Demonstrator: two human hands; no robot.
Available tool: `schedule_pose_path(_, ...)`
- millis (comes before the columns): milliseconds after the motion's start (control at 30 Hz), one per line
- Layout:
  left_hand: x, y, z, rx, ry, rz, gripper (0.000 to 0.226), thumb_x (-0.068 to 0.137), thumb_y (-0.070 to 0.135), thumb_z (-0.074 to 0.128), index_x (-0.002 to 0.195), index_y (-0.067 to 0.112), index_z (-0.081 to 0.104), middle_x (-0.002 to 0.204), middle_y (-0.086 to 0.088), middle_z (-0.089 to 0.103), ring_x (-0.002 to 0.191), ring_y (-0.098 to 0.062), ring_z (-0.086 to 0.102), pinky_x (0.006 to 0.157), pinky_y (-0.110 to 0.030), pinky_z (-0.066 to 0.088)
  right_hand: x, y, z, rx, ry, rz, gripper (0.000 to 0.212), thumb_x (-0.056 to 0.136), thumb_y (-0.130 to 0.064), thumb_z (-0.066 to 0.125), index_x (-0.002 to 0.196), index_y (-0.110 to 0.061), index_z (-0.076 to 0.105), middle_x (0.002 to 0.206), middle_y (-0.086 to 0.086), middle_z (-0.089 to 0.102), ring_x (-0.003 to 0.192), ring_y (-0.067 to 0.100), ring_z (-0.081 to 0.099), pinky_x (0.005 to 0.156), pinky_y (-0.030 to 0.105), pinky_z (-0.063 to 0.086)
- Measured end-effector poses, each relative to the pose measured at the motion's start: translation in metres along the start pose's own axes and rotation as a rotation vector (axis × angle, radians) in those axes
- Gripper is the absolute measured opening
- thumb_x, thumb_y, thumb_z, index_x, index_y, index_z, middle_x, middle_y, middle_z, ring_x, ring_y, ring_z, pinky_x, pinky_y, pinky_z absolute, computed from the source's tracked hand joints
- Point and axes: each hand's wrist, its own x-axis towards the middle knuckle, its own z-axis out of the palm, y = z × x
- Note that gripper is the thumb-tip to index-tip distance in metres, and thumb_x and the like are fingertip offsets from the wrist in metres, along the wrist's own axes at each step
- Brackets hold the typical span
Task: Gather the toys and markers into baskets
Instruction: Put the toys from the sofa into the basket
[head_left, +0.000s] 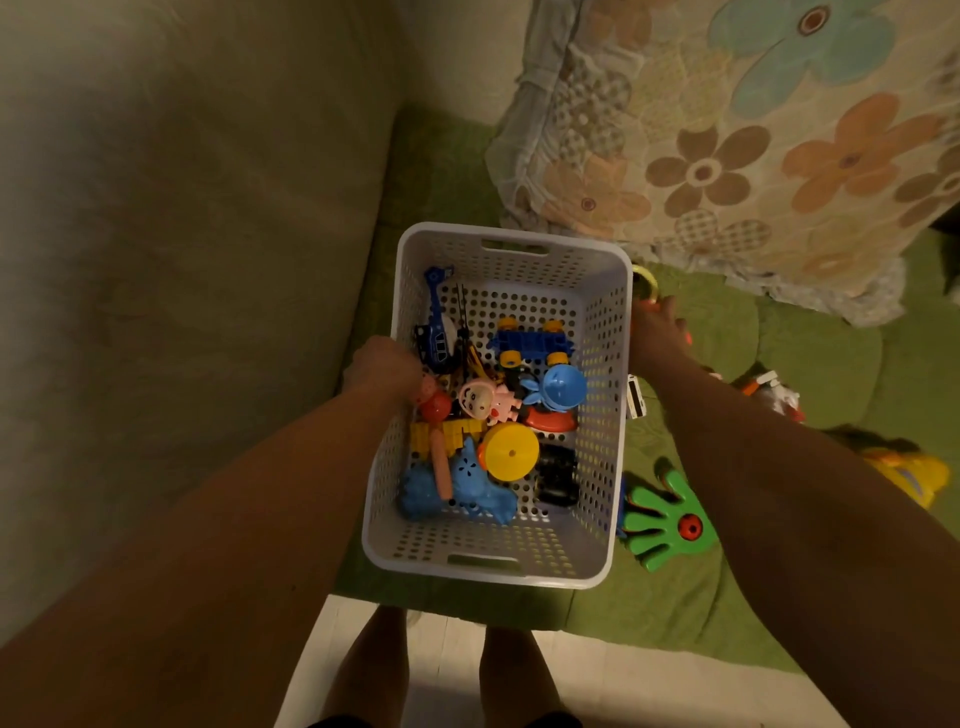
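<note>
A white perforated basket (514, 236) stands on a green quilt (821, 358). Inside lie several toys, among them a blue wheeled cart (530, 343), a blue helicopter (435, 332), a pink figure (483, 400) and a yellow disc (511, 451). My left hand (387, 364) grips the basket's left rim, fingers curled over it. My right hand (657, 332) is just outside the right wall, its back to the camera, over a toy with a yellow ring (644, 280) and orange parts. Its fingers are hidden.
More toys lie on the quilt right of the basket: a green hand-shaped toy (670, 519), a small white vehicle (636, 397), red-and-white pieces (774, 395), a yellow toy (909, 470). A floral pillow (727, 156) lies behind, a beige cushion (182, 234) to the left, pale floor (452, 649) below.
</note>
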Motion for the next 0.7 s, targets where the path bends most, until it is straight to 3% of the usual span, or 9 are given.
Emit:
schedule_pose_path(133, 0.002, 0.001, 0.0, -0.002, -0.011, -0.002, 0.021, 0.093, 0.014, 0.055, 0.11, 0.002, 0.052, 0.074, -0.003, 0.042, 0.08, -0.019, 0.049, 0.075, -0.033, 0.048, -0.015, -0.001, 0.009, 0.035, 0.019, 0.068, 0.053, 0.09, -0.014, 0.062, 0.135, -0.028, 0.038, 0.153, 0.019, 0.016, 0.135, 0.052, 0.024, 0.105, 0.063, 0.031)
schedule_pose_path(300, 0.003, 0.001, -0.001, 0.002, -0.02, -0.007, 0.025, 0.091, 0.009, 0.055, 0.112, -0.005, 0.054, 0.074, -0.006, 0.044, 0.087, -0.024, 0.054, 0.084, -0.038, 0.052, -0.008, 0.004, 0.017, 0.119, 0.051, 0.02, 0.051, 0.09, -0.024, 0.059, 0.134, -0.03, 0.036, 0.148, 0.017, 0.032, 0.138, 0.048, 0.022, 0.106, 0.067, 0.024)
schedule_pose_path(500, 0.003, 0.002, -0.002, 0.015, -0.021, -0.003, 0.011, 0.092, 0.011, 0.054, 0.097, 0.002, 0.055, 0.088, -0.012, 0.055, 0.084, -0.023, 0.053, 0.075, -0.034, 0.049, -0.026, 0.002, -0.033, 0.381, 0.374, -0.028, 0.044, 0.085, -0.03, 0.048, 0.128, -0.02, 0.048, 0.121, 0.023, 0.05, 0.113, 0.041, 0.046, 0.102, 0.048, 0.03)
schedule_pose_path(700, -0.003, 0.006, -0.003, 0.033, -0.01, -0.013, 0.029, 0.093, 0.01, 0.055, 0.116, -0.006, 0.053, 0.084, -0.007, 0.047, 0.091, -0.028, 0.055, 0.082, -0.035, 0.049, -0.051, -0.029, -0.097, 0.618, 0.636, -0.255, 0.046, 0.088, -0.042, 0.046, 0.13, -0.022, 0.053, 0.116, 0.011, 0.05, 0.103, 0.028, 0.048, 0.089, 0.041, 0.045)
